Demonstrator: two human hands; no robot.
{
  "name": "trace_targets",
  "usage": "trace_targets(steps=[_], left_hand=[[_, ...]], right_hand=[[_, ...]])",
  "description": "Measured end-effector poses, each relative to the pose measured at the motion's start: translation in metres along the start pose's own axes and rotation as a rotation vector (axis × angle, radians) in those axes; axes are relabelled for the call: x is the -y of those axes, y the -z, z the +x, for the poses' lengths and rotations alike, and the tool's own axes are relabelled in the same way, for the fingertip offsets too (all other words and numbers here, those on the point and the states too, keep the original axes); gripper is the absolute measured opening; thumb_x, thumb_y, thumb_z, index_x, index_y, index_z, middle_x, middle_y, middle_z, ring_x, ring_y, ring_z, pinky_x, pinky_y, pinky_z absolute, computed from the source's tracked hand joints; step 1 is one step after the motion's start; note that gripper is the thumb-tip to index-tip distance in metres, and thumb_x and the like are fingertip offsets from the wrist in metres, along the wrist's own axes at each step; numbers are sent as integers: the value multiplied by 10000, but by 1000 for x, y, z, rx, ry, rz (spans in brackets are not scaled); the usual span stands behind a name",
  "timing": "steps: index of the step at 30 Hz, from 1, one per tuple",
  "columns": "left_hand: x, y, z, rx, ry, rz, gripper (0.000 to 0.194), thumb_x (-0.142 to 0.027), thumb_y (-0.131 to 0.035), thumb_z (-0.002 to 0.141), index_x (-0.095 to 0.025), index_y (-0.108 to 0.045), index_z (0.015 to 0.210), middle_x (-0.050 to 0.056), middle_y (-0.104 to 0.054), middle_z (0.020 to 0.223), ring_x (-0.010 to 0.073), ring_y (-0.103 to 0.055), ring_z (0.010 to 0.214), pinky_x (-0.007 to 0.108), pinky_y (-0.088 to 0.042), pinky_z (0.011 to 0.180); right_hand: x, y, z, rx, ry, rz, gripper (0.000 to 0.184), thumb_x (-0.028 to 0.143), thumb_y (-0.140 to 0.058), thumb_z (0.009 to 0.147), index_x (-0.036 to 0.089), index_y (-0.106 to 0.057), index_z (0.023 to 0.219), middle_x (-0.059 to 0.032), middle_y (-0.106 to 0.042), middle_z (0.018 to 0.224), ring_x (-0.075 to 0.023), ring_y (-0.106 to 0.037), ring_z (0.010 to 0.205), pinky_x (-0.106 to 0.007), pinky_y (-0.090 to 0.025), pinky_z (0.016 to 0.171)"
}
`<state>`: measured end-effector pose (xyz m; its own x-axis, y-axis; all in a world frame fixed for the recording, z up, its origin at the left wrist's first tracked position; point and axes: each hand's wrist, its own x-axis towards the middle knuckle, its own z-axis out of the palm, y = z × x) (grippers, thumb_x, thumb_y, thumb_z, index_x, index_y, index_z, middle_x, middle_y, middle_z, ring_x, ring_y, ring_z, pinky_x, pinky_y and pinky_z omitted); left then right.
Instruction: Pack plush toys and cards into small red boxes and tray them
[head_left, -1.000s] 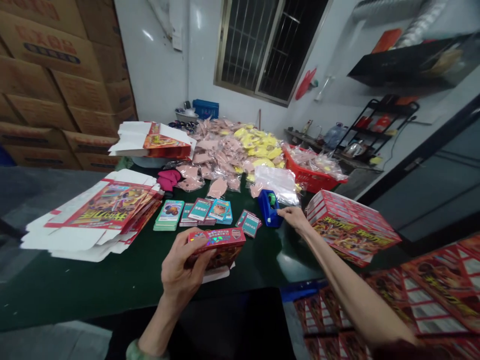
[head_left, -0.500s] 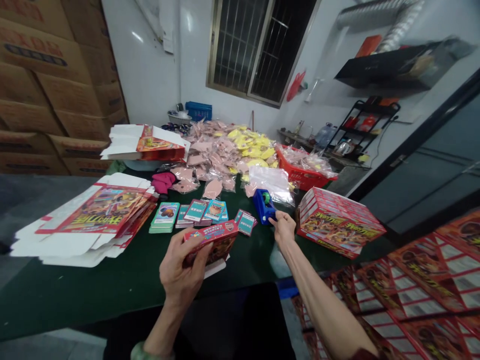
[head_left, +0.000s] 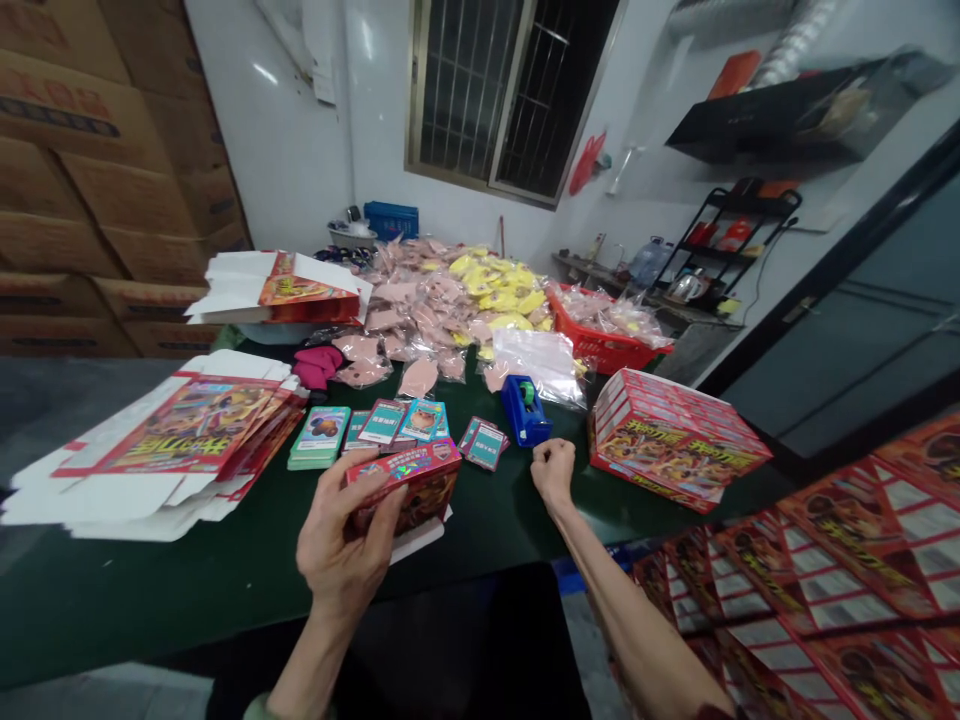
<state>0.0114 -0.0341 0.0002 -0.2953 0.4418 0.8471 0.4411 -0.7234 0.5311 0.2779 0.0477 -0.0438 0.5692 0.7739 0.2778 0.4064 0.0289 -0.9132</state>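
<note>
My left hand [head_left: 349,540] grips a small red card box [head_left: 409,490] from its left side, thumb and fingers wrapped round it. A white flap hangs open beneath the box. Just in front of the blue tape dispenser [head_left: 527,412] is my right hand [head_left: 553,470], its fingers curled closed and apart from the dispenser. Whatever those fingers hold, if anything, is hidden. Behind the box lie a stack of green-edged cards [head_left: 321,437], several teal and blue cards [head_left: 384,423] and a small pile of teal cards [head_left: 484,443].
Flat red-and-white boxes [head_left: 184,425] are stacked at left. Folded red boxes [head_left: 679,440] stand at right, with more packed boxes [head_left: 810,560] lower down. Bagged pink pieces [head_left: 420,300], yellow pieces [head_left: 499,283] and a red basket [head_left: 607,350] fill the back of the green table [head_left: 187,580].
My right hand has drawn back slightly from the tape dispenser, and its fingers have curled in. My left hand still holds the card box, now a little further left in view.
</note>
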Motion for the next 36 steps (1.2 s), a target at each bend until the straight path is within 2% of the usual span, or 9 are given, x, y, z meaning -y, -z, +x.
trace_targets(steps=[3,6,9,12,14,24,27,33,36], left_hand=[[-2,2,3,34,25,-54,297,-17,-693,664,-175,-618,904,73,-630,1044,192,-626,938,352,-514,799],[-4,3,5,50,61,-64,236,-49,-689,687,-180,-613,867,56,-633,1001,176,-625,909,337,-517,787],[-5,3,5,58,84,-60,249,-93,-683,710,-193,-599,923,44,-629,971,175,-615,916,356,-511,823],[-5,3,4,70,98,-70,324,-107,-679,721,-199,-577,1015,42,-622,974,176,-602,943,357,-503,850],[-4,4,2,79,99,-69,353,-112,-675,728,-204,-566,1051,46,-614,999,180,-594,962,358,-500,858],[-8,10,9,155,-15,28,366,-127,-661,746,-209,-556,1087,44,-613,987,172,-597,939,316,-504,829],[-8,16,16,249,-93,102,363,-128,-621,780,-233,-567,1122,40,-579,974,148,-600,879,260,-511,743],[-13,27,36,639,-114,144,385,-128,-476,858,-264,-555,1209,38,-487,941,105,-568,776,206,-493,647],[-14,26,42,647,-75,90,362,-134,-485,847,-230,-567,1186,39,-500,930,104,-571,757,204,-494,637]], right_hand=[[33,11,-43,131,112,27,184,229,-568,789,153,-560,622,-35,-565,717,-153,-547,717,-305,-456,686],[81,20,-91,337,207,122,156,298,-531,822,181,-588,736,29,-530,577,-107,-507,513,-241,-425,510],[129,17,-124,482,229,393,70,260,-529,834,195,-554,839,52,-539,573,-78,-501,465,-201,-415,463],[153,5,-139,559,79,632,446,191,-570,798,242,-381,1199,87,-564,587,-77,-505,448,-194,-437,460],[156,-4,-142,572,-20,714,628,169,-583,784,252,-237,1302,108,-556,558,-77,-494,432,-194,-444,460],[154,-25,-148,446,-152,711,504,223,-648,741,232,-334,1135,110,-571,524,-81,-503,379,-183,-442,397],[153,-26,-146,454,-170,662,511,252,-674,718,230,-336,1102,106,-582,529,-87,-515,364,-176,-427,370],[151,-25,-138,522,-156,613,531,296,-683,706,224,-327,1094,95,-600,537,-84,-494,341,-170,-401,351],[134,-31,-141,530,-150,534,552,320,-688,697,222,-338,1112,115,-553,472,-94,-477,337,-170,-383,346]])
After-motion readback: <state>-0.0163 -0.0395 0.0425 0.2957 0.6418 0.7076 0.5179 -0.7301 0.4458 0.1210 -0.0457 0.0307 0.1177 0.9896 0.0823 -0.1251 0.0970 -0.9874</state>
